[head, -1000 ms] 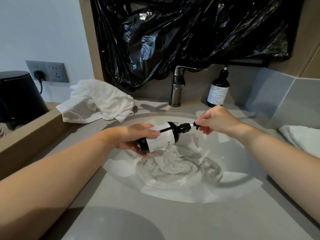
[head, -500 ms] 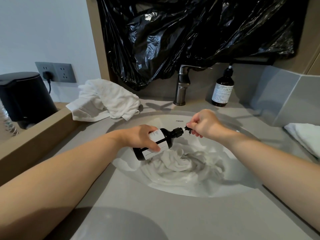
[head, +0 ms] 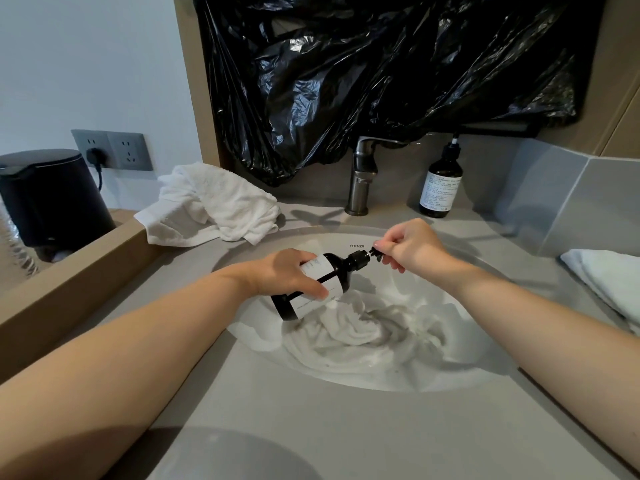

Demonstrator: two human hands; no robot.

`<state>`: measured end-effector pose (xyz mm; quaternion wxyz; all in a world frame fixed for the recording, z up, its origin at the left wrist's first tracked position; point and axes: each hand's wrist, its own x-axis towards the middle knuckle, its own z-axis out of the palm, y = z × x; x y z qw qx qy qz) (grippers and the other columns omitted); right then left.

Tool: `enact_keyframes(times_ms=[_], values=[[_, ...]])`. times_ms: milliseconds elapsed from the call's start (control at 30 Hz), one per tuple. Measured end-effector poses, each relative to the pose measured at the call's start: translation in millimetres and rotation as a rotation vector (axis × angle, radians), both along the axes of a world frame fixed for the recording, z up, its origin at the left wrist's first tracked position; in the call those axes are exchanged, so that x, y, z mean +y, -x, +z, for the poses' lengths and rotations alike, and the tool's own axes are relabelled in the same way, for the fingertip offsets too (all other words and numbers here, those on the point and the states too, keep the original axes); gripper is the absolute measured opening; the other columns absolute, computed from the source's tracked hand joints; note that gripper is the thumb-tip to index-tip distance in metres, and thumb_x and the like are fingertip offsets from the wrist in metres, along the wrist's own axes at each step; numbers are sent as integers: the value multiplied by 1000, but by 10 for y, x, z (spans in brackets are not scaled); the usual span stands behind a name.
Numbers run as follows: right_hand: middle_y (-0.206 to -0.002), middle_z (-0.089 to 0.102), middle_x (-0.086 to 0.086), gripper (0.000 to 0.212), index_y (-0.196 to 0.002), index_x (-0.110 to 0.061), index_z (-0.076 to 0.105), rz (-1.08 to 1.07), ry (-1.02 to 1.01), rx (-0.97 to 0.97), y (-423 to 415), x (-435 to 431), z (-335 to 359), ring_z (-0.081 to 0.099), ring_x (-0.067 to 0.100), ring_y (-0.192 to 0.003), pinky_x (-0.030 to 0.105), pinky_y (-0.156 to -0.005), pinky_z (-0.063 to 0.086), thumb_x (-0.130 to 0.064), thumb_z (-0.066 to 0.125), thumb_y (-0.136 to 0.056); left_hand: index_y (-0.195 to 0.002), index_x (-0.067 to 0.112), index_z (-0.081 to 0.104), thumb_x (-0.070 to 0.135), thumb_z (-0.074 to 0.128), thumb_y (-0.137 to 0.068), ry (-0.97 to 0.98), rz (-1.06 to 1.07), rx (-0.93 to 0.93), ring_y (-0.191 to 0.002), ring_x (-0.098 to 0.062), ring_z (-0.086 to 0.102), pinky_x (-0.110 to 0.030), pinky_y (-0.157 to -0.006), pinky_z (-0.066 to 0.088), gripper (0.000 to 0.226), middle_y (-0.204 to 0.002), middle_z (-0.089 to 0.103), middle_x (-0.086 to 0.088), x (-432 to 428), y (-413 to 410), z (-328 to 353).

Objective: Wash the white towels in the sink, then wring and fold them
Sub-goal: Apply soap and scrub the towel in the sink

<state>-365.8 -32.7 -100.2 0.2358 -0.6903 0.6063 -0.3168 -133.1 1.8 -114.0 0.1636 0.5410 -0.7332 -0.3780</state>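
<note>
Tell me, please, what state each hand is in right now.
Left hand: closed around the dark bottle, holding it tilted.
Right hand: pinching the bottle's pump top.

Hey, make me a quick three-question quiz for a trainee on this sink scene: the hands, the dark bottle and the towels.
1. True or false: the left hand holds the dark pump bottle with a white label straight upright.
2. What lies in the white oval basin? A: a crumpled white towel. B: a blue sponge. C: a metal pan.
3. Fill in: the right hand pinches the bottle's ___.

Key:
1. False. The bottle is tilted over the basin.
2. A.
3. Pump head.
</note>
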Motion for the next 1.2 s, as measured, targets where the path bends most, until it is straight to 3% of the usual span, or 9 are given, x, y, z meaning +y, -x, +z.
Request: enact_keyframes(times_ms=[133, 267, 367, 567, 700, 833, 933, 1067, 1200], values=[[-57, 60, 0, 24, -68, -9, 66, 6, 56, -65, -102, -88, -23, 48, 7, -45, 20, -53, 41, -16, 65, -91, -102, 13, 67, 23, 78, -78, 53, 75, 33, -71, -14, 67, -26, -66, 54, 28, -83, 70, -2, -9, -15, 23], [-63, 63, 3, 15, -80, -8, 68, 67, -50, -68, -205, -85, -145, 54, 12, -54, 22, -56, 45, -15, 62, -93, -94, 12, 68, 26, 80, -74, 51, 75, -53, -70, -14, 62, -26, -68, 48, 27, -76, 66, 1, -66, -110, 1], [-67, 66, 6, 16, -82, -7, 70, 103, -74, -64, -200, -118, -169, 56, 10, -53, 24, -57, 50, -14, 61, -94, -96, 10, 67, 34, 80, -67, 27, 72, -83, -71, -13, 61, -28, -70, 45, 40, -76, 63, 2, -111, -161, 12], [-64, 66, 5, 23, -81, -6, 68, 119, -116, 1, -258, -149, -196, 55, 7, -46, 19, -51, 48, -11, 53, -97, -93, 16, 67, 42, 81, -60, 79, 81, -171, -82, -25, 67, -32, -71, 50, 44, -88, 70, -7, -147, -224, 20], [-62, 65, 8, 27, -73, -8, 66, 66, -93, -55, -276, -143, -158, 56, 18, -54, 28, -57, 51, -11, 54, -97, -90, 1, 61, 37, 82, -61, 74, 92, -93, -63, -15, 52, -32, -63, 40, 50, -70, 57, -1, -106, -189, 9], [-62, 67, 9, 27, -74, -6, 66, 78, -185, -33, -264, -82, -233, 59, 20, -56, 29, -62, 53, -12, 55, -97, -80, 4, 57, 36, 82, -62, 40, 70, -146, -60, -15, 48, -31, -61, 36, 44, -66, 50, 2, -88, -140, -1], [-64, 67, 10, 25, -78, -1, 68, 92, -194, -61, -245, -60, -203, 59, 19, -54, 25, -56, 52, -11, 55, -97, -83, 5, 61, 39, 80, -59, 20, 55, -115, -65, -15, 54, -32, -64, 39, 46, -69, 56, 2, -80, -161, 28], [-63, 65, 10, 25, -74, -1, 65, 125, -224, -109, -74, -46, -62, 56, 10, -42, 21, -44, 48, -10, 57, -96, -82, 21, 69, 37, 79, -68, -31, 8, -65, -71, -13, 66, -28, -70, 49, 23, -75, 67, 4, -63, -124, 93], [-60, 63, 10, 32, -65, -1, 60, 72, -229, -94, 19, -18, -7, 50, 10, -37, 21, -41, 43, -9, 57, -96, -88, 16, 70, 31, 81, -68, -4, 11, -27, -75, -16, 65, -30, -72, 50, 27, -77, 67, 2, -20, -9, 82]])
